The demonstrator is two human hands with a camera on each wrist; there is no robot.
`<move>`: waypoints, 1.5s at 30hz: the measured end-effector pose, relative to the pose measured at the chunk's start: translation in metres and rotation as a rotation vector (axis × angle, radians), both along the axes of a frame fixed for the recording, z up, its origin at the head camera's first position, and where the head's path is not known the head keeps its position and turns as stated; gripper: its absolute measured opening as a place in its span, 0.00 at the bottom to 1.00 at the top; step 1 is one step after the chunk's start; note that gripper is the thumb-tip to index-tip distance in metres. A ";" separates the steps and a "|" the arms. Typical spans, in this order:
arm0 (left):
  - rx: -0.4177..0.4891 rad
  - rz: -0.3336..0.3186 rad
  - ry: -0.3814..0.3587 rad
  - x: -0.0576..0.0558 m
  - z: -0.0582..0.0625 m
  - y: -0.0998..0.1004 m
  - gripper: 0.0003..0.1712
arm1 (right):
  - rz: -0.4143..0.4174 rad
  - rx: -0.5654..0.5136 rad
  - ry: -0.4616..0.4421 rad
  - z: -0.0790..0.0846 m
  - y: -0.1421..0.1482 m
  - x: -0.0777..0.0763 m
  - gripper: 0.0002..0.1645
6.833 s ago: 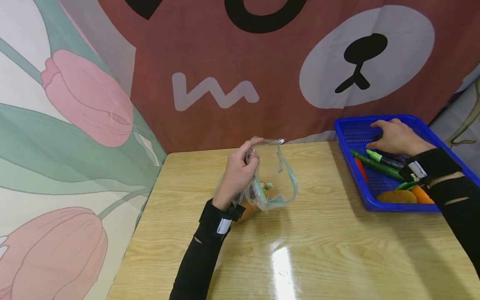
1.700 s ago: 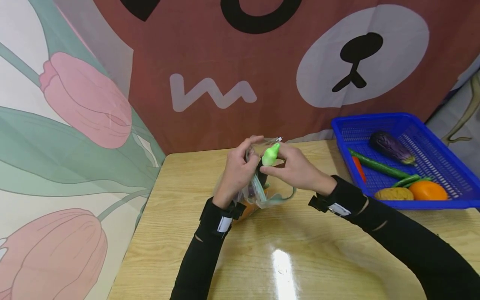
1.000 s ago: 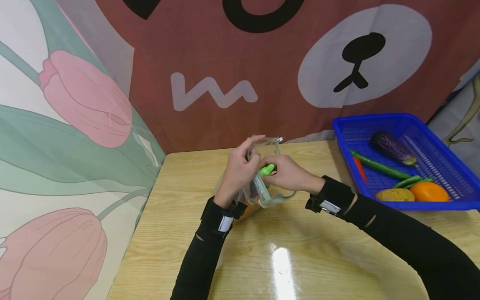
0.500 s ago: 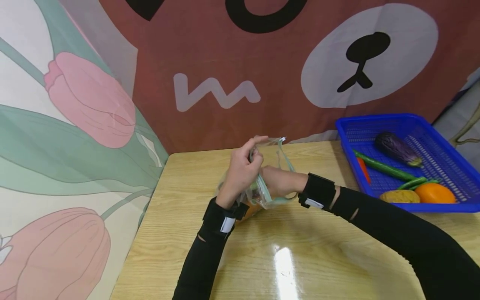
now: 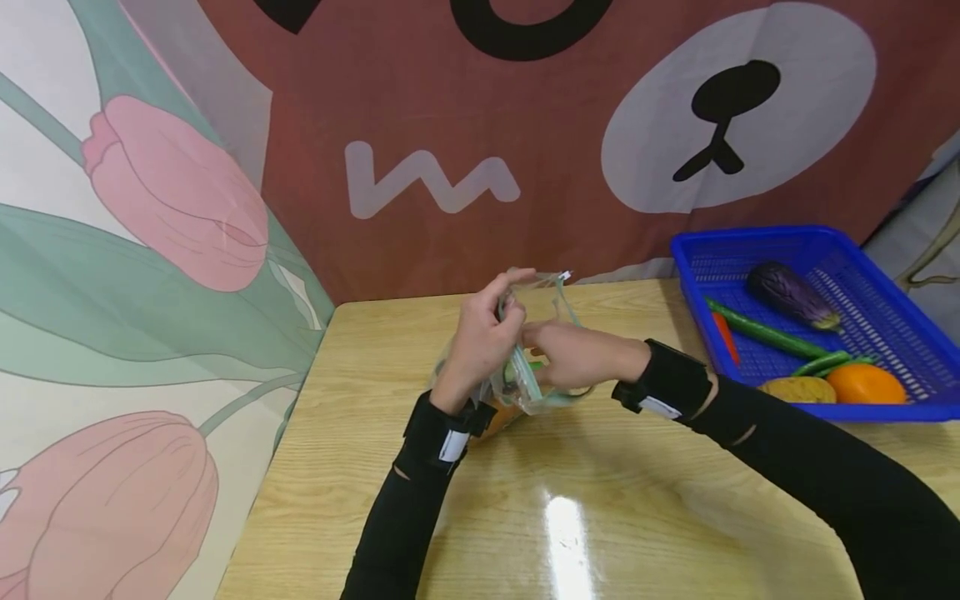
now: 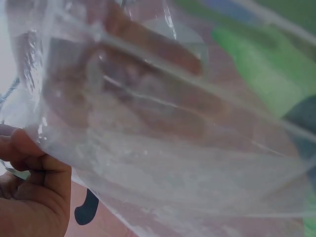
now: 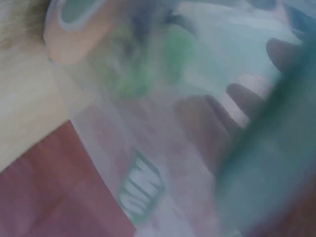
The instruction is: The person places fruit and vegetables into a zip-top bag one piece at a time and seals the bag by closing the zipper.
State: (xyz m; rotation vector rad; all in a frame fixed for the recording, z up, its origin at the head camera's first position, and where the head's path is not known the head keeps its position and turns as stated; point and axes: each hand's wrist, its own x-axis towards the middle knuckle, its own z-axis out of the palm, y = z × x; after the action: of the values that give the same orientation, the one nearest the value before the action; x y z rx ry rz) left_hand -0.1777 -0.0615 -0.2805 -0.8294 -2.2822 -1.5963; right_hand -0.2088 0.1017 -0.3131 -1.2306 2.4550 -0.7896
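My left hand pinches the rim of a clear zip bag standing on the table. My right hand reaches into the mouth of this bag, its fingers seen through the plastic in both wrist views. Those fingers look extended and apart from the bright green stem of a dark, slim eggplant inside. Through the bag, blurred green shapes and an orange-brown item show in the right wrist view. Most of the bag's contents are hidden behind the hands.
A blue basket on the right holds a purple eggplant, a cucumber, green peppers, a red pepper, a potato and an orange. A printed cloth hangs behind the wooden table.
My right hand took the green-stemmed eggplant from the basket, lowered it into the bag and let go. It has since drawn slightly back to the right. My left hand kept its pinch.
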 end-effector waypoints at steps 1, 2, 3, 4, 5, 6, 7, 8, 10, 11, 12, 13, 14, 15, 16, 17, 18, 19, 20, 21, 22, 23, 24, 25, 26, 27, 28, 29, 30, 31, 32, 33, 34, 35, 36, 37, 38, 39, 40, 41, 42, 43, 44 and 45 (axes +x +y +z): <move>0.000 -0.001 0.001 0.000 0.000 0.000 0.24 | -0.006 0.000 0.003 0.003 0.002 0.001 0.18; 0.003 -0.003 0.002 -0.001 0.000 0.000 0.24 | -0.006 -0.008 0.005 0.006 0.004 0.003 0.18; 0.004 -0.003 0.003 -0.001 -0.001 0.000 0.24 | -0.005 -0.019 0.012 0.008 0.005 0.003 0.18; 0.004 -0.003 0.004 -0.001 -0.001 0.000 0.24 | -0.001 -0.031 0.022 0.009 0.007 0.004 0.18; 0.005 -0.002 0.006 -0.001 -0.002 0.000 0.24 | -0.002 -0.043 0.036 0.011 0.009 0.005 0.18; 0.005 -0.001 0.007 -0.001 -0.002 -0.001 0.24 | -0.007 -0.049 0.050 0.012 0.011 0.006 0.19; 0.004 0.000 0.009 -0.001 -0.002 -0.001 0.23 | -0.010 -0.053 0.063 0.013 0.013 0.006 0.19; 0.005 -0.001 0.010 -0.001 -0.002 -0.001 0.23 | -0.014 -0.055 0.074 0.014 0.015 0.007 0.19; 0.004 0.003 0.013 -0.001 -0.002 -0.001 0.23 | -0.027 -0.056 0.085 0.017 0.020 0.010 0.18; 0.004 0.005 0.013 0.000 -0.001 -0.001 0.23 | -0.034 -0.058 0.087 0.019 0.023 0.011 0.18; 0.004 0.007 0.012 0.000 -0.001 -0.001 0.23 | -0.041 -0.060 0.088 0.020 0.026 0.012 0.17; 0.005 0.009 0.012 0.000 -0.001 -0.001 0.23 | -0.046 -0.063 0.093 0.022 0.029 0.012 0.17; 0.007 0.013 0.011 0.000 -0.001 -0.001 0.23 | -0.057 -0.064 0.096 0.023 0.032 0.013 0.17; 0.007 0.017 0.011 0.000 -0.002 -0.001 0.23 | -0.069 -0.067 0.101 0.025 0.036 0.013 0.17; 0.008 0.020 0.010 0.000 -0.002 -0.001 0.23 | -0.083 -0.070 0.105 0.026 0.040 0.014 0.17; 0.008 0.023 0.008 -0.003 -0.005 -0.002 0.23 | -0.100 -0.071 0.110 0.028 0.044 0.014 0.17; 0.007 0.025 0.007 -0.006 -0.009 -0.002 0.23 | -0.121 -0.069 0.113 0.030 0.049 0.014 0.18; 0.005 0.027 0.006 -0.009 -0.013 -0.002 0.23 | -0.143 -0.070 0.116 0.031 0.054 0.014 0.18; 0.003 0.028 0.003 -0.012 -0.016 -0.002 0.24 | -0.167 -0.072 0.126 0.033 0.058 0.014 0.19; 0.002 0.029 0.001 -0.015 -0.020 -0.002 0.24 | -0.188 -0.078 0.137 0.034 0.063 0.013 0.19; 0.003 0.028 0.001 -0.018 -0.023 -0.003 0.24 | -0.209 -0.087 0.147 0.036 0.068 0.013 0.18; 0.003 0.025 0.001 -0.021 -0.027 -0.003 0.24 | -0.229 -0.099 0.160 0.037 0.073 0.012 0.17; 0.005 0.022 0.006 -0.022 -0.029 -0.004 0.24 | -0.251 -0.109 0.173 0.038 0.079 0.012 0.17; 0.008 0.018 0.010 -0.023 -0.030 -0.004 0.25 | -0.272 -0.123 0.189 0.039 0.084 0.011 0.15; 0.010 0.014 0.015 -0.023 -0.031 -0.004 0.25 | -0.300 -0.130 0.192 0.041 0.090 0.010 0.15; 0.013 0.012 0.019 -0.024 -0.031 -0.004 0.25 | -0.332 -0.133 0.188 0.042 0.096 0.009 0.14; 0.015 0.010 0.024 -0.024 -0.032 -0.004 0.25 | -0.364 -0.135 0.189 0.043 0.102 0.008 0.14; 0.015 0.011 0.024 -0.024 -0.032 -0.004 0.25 | -0.398 -0.132 0.185 0.043 0.108 0.007 0.14; 0.015 0.013 0.023 -0.024 -0.032 -0.004 0.25 | -0.436 -0.121 0.178 0.043 0.114 0.005 0.14; 0.013 0.015 0.019 -0.024 -0.031 -0.004 0.25 | -0.474 -0.112 0.166 0.043 0.121 0.004 0.15; 0.011 0.016 0.015 -0.023 -0.031 -0.003 0.25 | -0.511 -0.100 0.149 0.042 0.128 0.002 0.17; 0.008 0.018 0.011 -0.022 -0.029 -0.003 0.25 | -0.543 -0.090 0.143 0.041 0.134 -0.001 0.18; 0.008 0.019 0.009 -0.019 -0.026 -0.002 0.24 | -0.572 -0.079 0.133 0.039 0.140 -0.003 0.20; 0.008 0.018 0.005 -0.016 -0.023 -0.001 0.24 | -0.600 -0.067 0.116 0.037 0.147 -0.005 0.22; 0.010 0.016 0.004 -0.013 -0.019 -0.001 0.24 | -0.629 -0.052 0.108 0.035 0.152 -0.007 0.24; 0.011 0.014 0.004 -0.010 -0.016 0.000 0.24 | -0.650 -0.042 0.098 0.032 0.158 -0.009 0.26; 0.011 0.014 0.004 -0.007 -0.012 0.001 0.23 | -0.667 -0.031 0.090 0.030 0.163 -0.011 0.28; 0.012 0.013 0.004 -0.005 -0.009 0.001 0.23 | -0.681 -0.021 0.086 0.028 0.167 -0.013 0.29; 0.013 0.013 0.004 -0.002 -0.006 0.002 0.23 | -0.694 -0.010 0.082 0.027 0.172 -0.015 0.31; 0.010 0.014 0.005 -0.002 -0.006 0.002 0.24 | -0.705 0.000 0.078 0.025 0.176 -0.017 0.33; 0.008 0.015 0.006 -0.002 -0.005 0.003 0.24 | -0.717 0.009 0.073 0.023 0.179 -0.019 0.34; 0.007 0.015 0.008 -0.001 -0.005 0.003 0.24 | -0.726 0.014 0.065 0.021 0.183 -0.022 0.35; 0.007 0.015 0.010 -0.001 -0.004 0.004 0.24 | -0.733 0.022 0.056 0.019 0.187 -0.024 0.36; 0.008 0.014 0.013 -0.001 -0.005 0.004 0.24 | -0.741 0.033 0.047 0.017 0.191 -0.027 0.37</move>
State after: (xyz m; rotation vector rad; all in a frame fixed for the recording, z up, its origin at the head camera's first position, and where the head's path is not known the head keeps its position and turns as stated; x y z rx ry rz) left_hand -0.1792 -0.0577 -0.2850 -0.8177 -2.2659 -1.5882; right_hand -0.2354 0.2928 -0.2965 -0.2898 2.9607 -0.8767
